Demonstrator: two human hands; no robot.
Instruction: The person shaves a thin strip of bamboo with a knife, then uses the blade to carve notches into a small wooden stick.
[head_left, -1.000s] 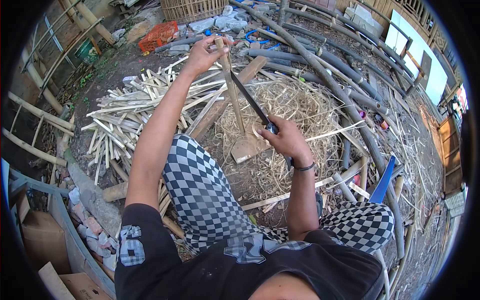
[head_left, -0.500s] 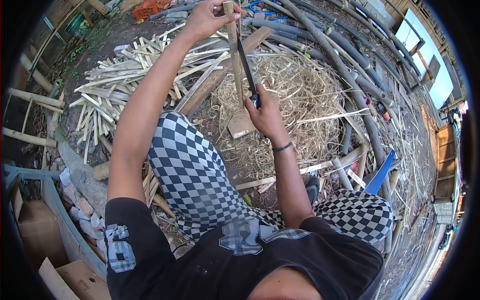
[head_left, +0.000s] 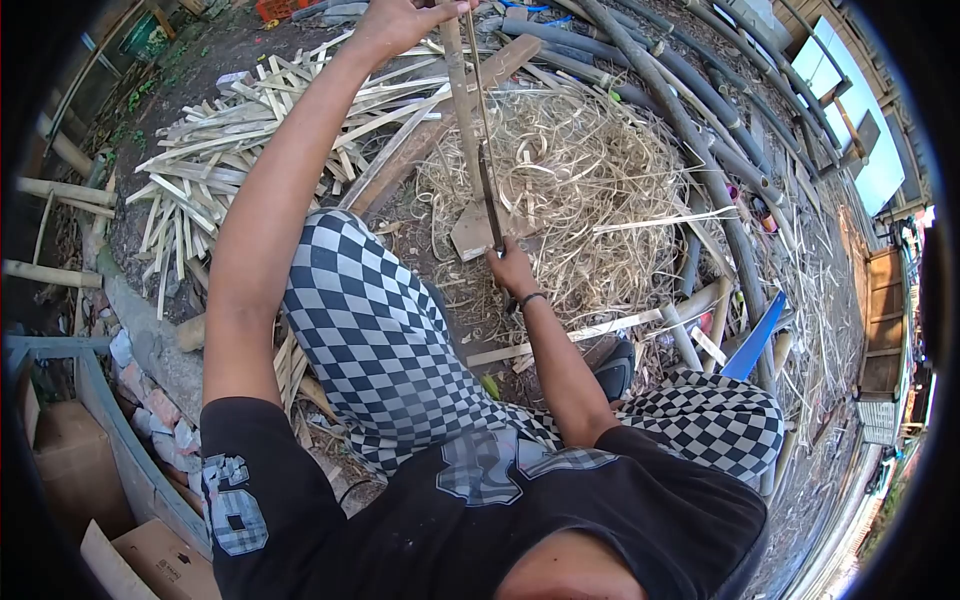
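At the top edge of the head view my left hand (head_left: 398,25) is closed around the upper end of a flat bamboo strip (head_left: 460,110); part of that hand is cut off. The strip hangs down steeply, its lower end over a wooden block (head_left: 470,240). My right hand (head_left: 513,268) is wrapped round the handle of a long dark knife (head_left: 490,200), its blade pointing up beside the strip's lower part. A thin sliver (head_left: 479,90) runs up from near the blade, apart from the strip, to my left hand.
Curly bamboo shavings (head_left: 590,190) heap in front of me. Split bamboo sticks (head_left: 220,150) pile at the left, beside a plank (head_left: 400,165). Dark poles (head_left: 690,110) lie at the right, near a blue saw-like blade (head_left: 757,335). A cardboard box (head_left: 165,565) stands lower left.
My right hand has drawn the knife down toward me along the strip. A thin sliver now stands apart from the strip. My left hand has shifted slightly up and left.
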